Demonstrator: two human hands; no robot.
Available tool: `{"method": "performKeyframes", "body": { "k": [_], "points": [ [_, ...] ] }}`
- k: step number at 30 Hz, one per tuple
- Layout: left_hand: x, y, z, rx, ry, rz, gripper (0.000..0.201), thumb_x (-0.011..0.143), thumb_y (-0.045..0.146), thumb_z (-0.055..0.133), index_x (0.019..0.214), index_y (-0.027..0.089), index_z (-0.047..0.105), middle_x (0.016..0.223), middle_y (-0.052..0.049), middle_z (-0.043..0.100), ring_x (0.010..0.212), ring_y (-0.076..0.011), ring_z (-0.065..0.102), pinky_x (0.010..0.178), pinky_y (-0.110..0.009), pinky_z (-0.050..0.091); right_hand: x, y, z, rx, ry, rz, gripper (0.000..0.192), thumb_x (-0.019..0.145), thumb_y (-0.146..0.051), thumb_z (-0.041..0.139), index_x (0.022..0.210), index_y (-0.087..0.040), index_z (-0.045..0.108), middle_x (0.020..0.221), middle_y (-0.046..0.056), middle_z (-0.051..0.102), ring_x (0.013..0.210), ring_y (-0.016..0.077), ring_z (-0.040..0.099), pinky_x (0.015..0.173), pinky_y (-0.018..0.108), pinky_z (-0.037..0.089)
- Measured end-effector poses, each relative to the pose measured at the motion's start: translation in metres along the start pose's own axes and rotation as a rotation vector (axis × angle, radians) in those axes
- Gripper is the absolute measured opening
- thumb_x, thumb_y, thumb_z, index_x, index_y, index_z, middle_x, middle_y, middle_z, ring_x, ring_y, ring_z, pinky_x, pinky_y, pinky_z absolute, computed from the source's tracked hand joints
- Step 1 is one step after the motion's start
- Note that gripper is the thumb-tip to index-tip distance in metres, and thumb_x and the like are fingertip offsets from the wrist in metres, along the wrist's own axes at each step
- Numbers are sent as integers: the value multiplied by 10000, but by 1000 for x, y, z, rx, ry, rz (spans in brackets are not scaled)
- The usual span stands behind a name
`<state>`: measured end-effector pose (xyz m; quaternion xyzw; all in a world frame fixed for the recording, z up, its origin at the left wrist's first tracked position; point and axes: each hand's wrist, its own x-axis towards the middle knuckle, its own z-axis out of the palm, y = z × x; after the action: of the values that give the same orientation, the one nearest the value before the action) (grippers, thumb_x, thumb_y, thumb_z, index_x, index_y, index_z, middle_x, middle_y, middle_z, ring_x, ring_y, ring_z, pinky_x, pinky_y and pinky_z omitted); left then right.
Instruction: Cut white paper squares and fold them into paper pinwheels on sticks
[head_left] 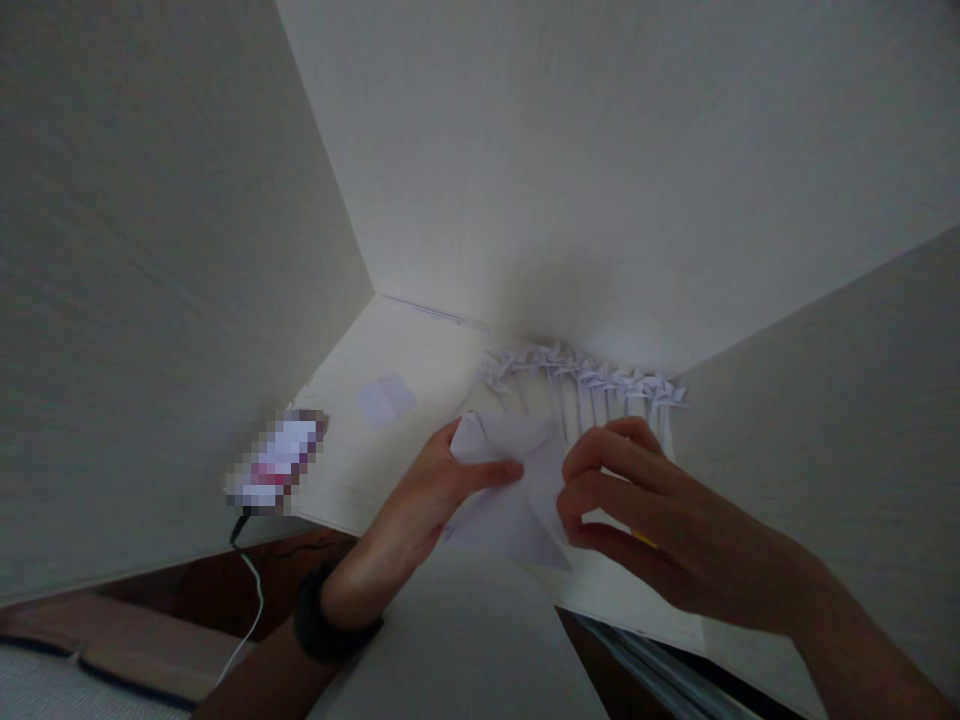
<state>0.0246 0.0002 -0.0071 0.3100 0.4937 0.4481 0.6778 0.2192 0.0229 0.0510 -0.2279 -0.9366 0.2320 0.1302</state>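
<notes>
Your left hand (420, 505) and right hand (637, 510) both pinch a folded white paper sheet (510, 490), thumbs and fingers closed on its edges, just above the white tabletop (397, 350). Beyond it, a row of white paper pinwheels (592, 385) lies against the wall. A blurred phone (276, 462) sits left.
</notes>
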Motion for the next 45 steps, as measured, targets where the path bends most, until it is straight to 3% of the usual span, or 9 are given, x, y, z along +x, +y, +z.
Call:
{"method": "performKeyframes", "body": {
  "k": [3,8,12,20,26,34,45],
  "points": [
    [10,-9,-3,97,15,-11,337,607,157,757,918,168,626,818,-7,700,731,-178,645,670,-281,513,3,1,3,14,29,43,97,924,-95,509,891,-185,519,977,32,557,912,152,495,876,286,326],
    [8,-5,-3,287,37,145,263,622,154,730,827,182,568,702,40,615,653,-142,575,591,-233,458,13,4,15,40,2,165,151,893,-59,560,829,-179,495,832,-13,565,816,138,501,863,284,309],
    [3,-3,-3,226,27,157,284,641,170,726,864,192,550,704,40,616,642,-137,577,592,-232,466,18,4,20,-9,17,186,169,906,-43,528,804,-175,501,793,-26,560,776,136,507,882,314,260],
    [-7,-4,-9,-51,-68,6,386,666,207,745,1028,209,611,818,-10,713,726,-185,671,639,-257,525,15,1,18,-35,168,226,148,895,-71,574,823,-196,541,821,-39,575,806,134,529,837,314,234],
    [-9,2,-4,10,-54,30,415,683,152,725,1075,211,603,893,-4,724,770,-159,675,671,-237,528,15,2,21,-79,294,243,88,860,-136,647,836,-212,612,901,-10,518,878,155,505,810,321,258],
    [-11,10,4,213,36,136,301,644,105,691,918,180,591,774,20,670,670,-141,616,593,-223,500,20,-1,24,-69,293,278,110,841,-120,666,804,-213,621,880,-18,539,875,159,515,808,334,257],
    [-9,6,1,117,64,112,383,641,196,749,974,201,558,775,20,669,643,-148,624,595,-259,516,22,-2,24,-83,331,361,109,806,-154,689,843,-222,612,893,10,546,870,191,539,808,369,329]
  ]
}}
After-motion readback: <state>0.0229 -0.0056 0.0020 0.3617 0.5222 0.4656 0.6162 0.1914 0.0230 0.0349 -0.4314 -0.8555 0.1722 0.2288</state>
